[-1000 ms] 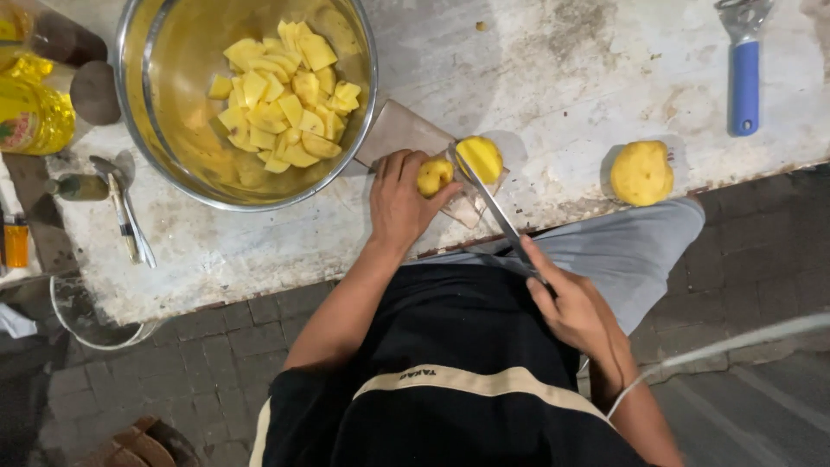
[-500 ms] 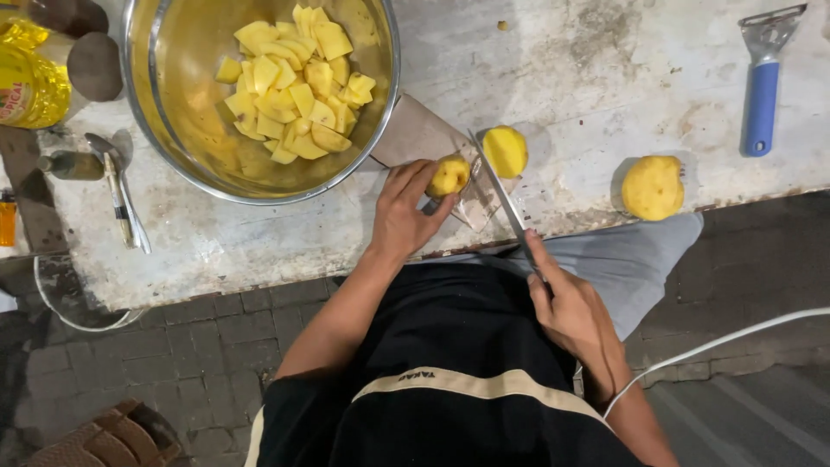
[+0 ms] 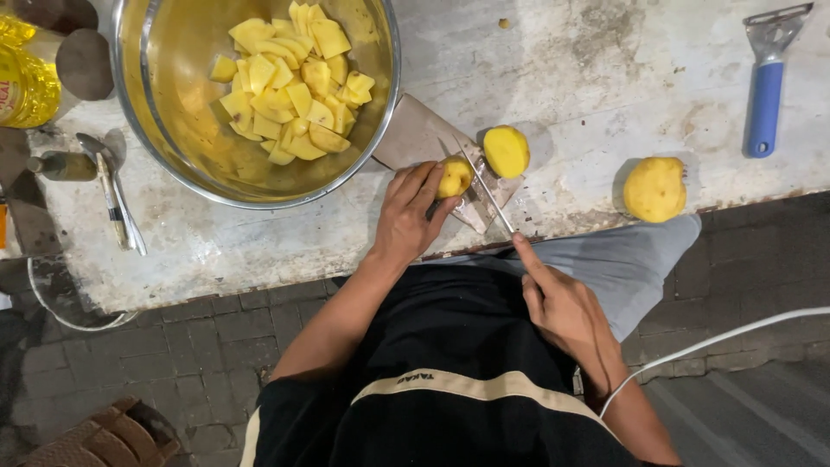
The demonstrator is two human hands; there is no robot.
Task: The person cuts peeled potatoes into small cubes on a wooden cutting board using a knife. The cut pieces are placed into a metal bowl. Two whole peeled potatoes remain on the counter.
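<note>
Since a moment ago my knife [image 3: 484, 186] has drawn back from the far potato half [image 3: 506, 151], and its blade now lies just right of the piece I am holding, with that other half left apart at the far end of the cutting board [image 3: 413, 138]. My left hand [image 3: 413, 216] is curled over the near potato half [image 3: 454, 177], fingertips pressing it onto the board. My right hand [image 3: 562, 307] is closed around the knife handle near my lap, forefinger stretched along the spine. I judge I am midway through dicing: this piece is pinned but not yet cut through. The next cut, I think, calls for setting the edge squarely on the piece and keeping my fingertips tucked back from the blade. Left of the board stands the steel bowl [image 3: 380, 130], full of cut potato chunks [image 3: 290, 82]. Right of the board, a whole peeled potato [image 3: 654, 188] waits near the table edge, and farther right lies a blue-handled peeler [image 3: 766, 95].
</note>
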